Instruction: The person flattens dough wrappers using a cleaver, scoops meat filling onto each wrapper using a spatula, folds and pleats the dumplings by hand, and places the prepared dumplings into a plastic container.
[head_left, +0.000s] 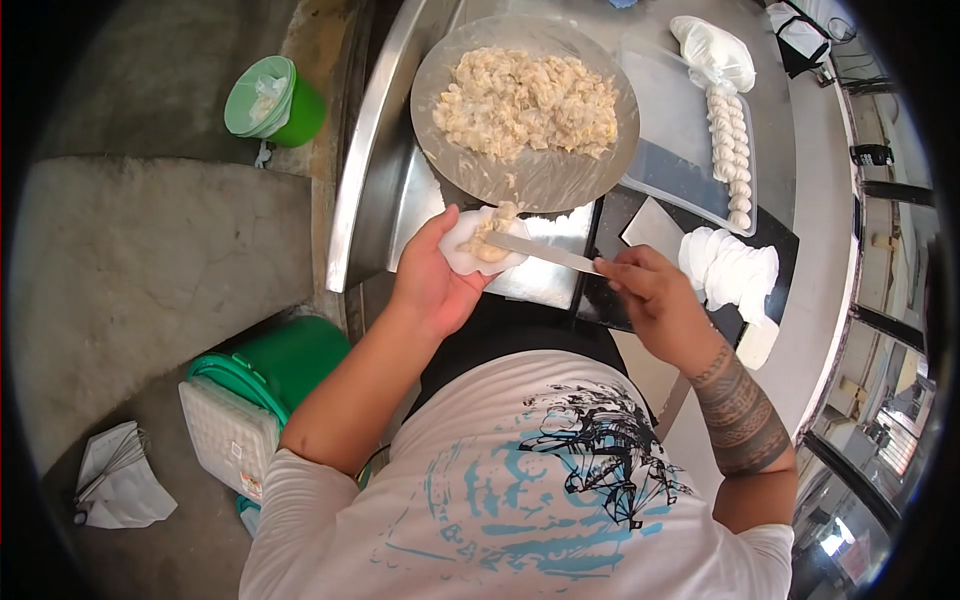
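Observation:
My left hand (432, 278) cups a round white dumpling wrapper (458, 254), its thumb along the left edge. A lump of pale, chunky filling (489, 243) lies on the wrapper. In my right hand (652, 297) is the end of a flat metal spreader (548, 250), and the tip of its blade touches the filling. Just beyond my hands stands a wide, shallow metal bowl (590, 180) with a large mound of the same filling (525, 100). Several loose white wrappers (728, 262) lie fanned out to the right of my right hand.
A clear plastic tray (668, 180) at the back right contains rows of shaped dumplings (730, 150). A white plastic bag (712, 52) rests at its far end. On the floor to the left are a small green bucket (303, 112) and a larger green tub (318, 358).

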